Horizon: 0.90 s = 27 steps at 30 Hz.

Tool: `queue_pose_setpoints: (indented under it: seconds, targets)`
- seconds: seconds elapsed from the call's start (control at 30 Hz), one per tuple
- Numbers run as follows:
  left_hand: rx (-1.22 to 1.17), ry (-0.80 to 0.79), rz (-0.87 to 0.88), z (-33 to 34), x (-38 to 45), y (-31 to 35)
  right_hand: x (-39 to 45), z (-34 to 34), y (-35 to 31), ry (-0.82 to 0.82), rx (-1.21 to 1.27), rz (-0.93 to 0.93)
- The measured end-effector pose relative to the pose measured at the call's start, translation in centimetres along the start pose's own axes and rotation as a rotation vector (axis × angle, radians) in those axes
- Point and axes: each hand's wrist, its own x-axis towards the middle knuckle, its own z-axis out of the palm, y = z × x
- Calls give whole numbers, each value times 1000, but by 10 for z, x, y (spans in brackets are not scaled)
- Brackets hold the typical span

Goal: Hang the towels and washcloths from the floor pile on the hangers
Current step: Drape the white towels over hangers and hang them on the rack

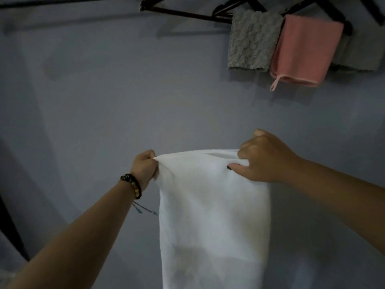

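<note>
A white towel (212, 215) hangs in front of me, stretched by its top edge and running out of the bottom of the view. My left hand (143, 166) pinches its top left corner; a beaded bracelet is on that wrist. My right hand (264, 158) grips the top right corner, thumb lying across the cloth. At the top right, a grey washcloth (253, 39) and a pink washcloth (305, 50) hang folded over dark hangers (187, 14). Another grey cloth (360, 53) hangs behind the pink one. The floor pile is out of view.
A dark rail (62, 2) crosses the top left, in front of a plain bluish-grey wall (125, 90). One dark hanger at the top centre carries nothing. A dark upright bar (10, 222) stands at the left edge.
</note>
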Motion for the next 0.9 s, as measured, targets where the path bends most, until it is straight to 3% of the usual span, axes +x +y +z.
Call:
queue_pose_setpoints:
  seconds: [0.1,0.17,0.23,0.33,0.53,0.67,0.77,0.9]
  targets:
    - [336,82,117,-9,4,5,-16,6,5,-86,22,-51]
    - [404,94,151,-4,1,11,-23,10,10,-149,27,-15]
    - [349,123,171,4,-4,20,-26,6,16,-185,106,148]
    - [216,133,183,13,-11,34,-29,-4,20,-398,174,428]
    - [-76,190,174,27,-22,51,-21,-1,23,-482,-79,467]
    - [-106,241,345,24,-26,63,-11,4,26,-385,-48,562]
    - [45,134,435,16,-33,73,-7,6,37,-281,19,600]
    - [531,-236,512,3,-40,92,-4,2,58,-295,51,600]
